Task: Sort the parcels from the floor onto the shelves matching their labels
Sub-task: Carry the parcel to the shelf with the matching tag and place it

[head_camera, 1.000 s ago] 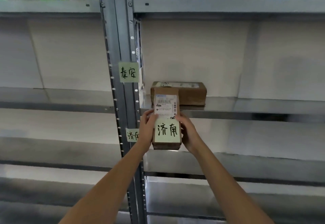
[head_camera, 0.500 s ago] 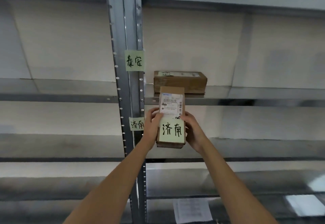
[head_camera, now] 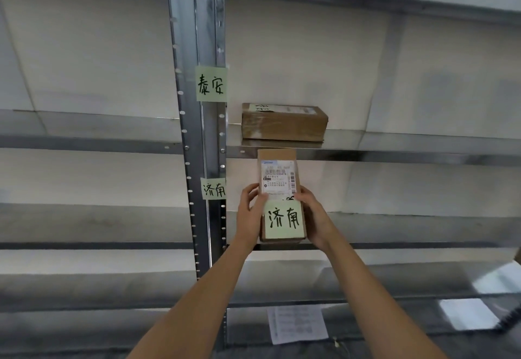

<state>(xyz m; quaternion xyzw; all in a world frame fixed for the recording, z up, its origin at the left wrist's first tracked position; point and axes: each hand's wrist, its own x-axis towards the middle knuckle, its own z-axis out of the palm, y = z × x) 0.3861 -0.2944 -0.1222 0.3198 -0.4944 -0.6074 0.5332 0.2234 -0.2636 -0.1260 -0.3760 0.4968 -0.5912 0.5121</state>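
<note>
Head view: your left hand (head_camera: 249,215) and right hand (head_camera: 314,217) clamp a parcel (head_camera: 280,195) between them, one grip closed on each long side. It stands on end, its near edge touching the shelf (head_camera: 394,229) lip. A green note (head_camera: 283,219) sits between your grips. Left of your left grip, a matching tag (head_camera: 213,188) marks the post (head_camera: 203,139). Above your grips, a second parcel (head_camera: 284,122) lies flat.

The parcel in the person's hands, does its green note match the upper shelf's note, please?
No, the green note on the held parcel reads 济南, like the lower post note, while the upper post note reads 泰安.
</note>
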